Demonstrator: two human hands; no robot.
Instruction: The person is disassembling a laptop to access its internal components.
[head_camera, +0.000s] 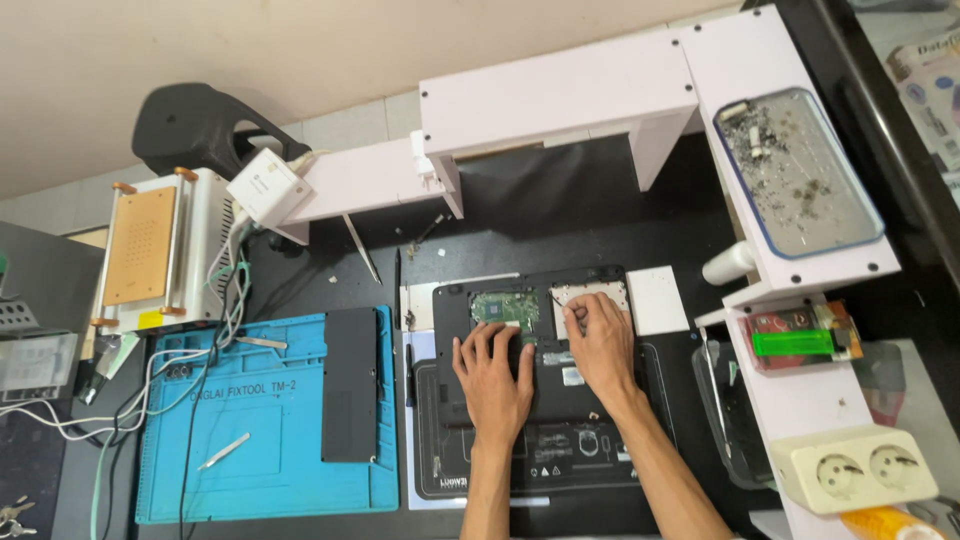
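Workbench: dark top (560, 215), white shelf (560, 95) at 12 o'clock.
Mat: blue mat (265, 450) at 9 o'clock, tweezers (224, 451) on it.
Laptop: opened laptop (530, 410) centre, I judge it stiff, its exposed board fragile; hold by edges.
Left hand (495, 370): spread flat, pressing.
Right hand (600, 345): fingertips pinching at bay.
Room: free at 10 o'clock; black tray (725, 410) crowds 3 o'clock.

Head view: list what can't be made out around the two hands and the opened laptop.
- Under the left hand: the palm lies flat and hides that part of the laptop.
- Right hand: its fingertips cover whatever they touch by the silver plate; a pinch cannot be told.
- Green circuit board: parts too small to tell.
- Laptop's front edge: forearms hide part of it.
- Bits in the clear tray: too small to identify.
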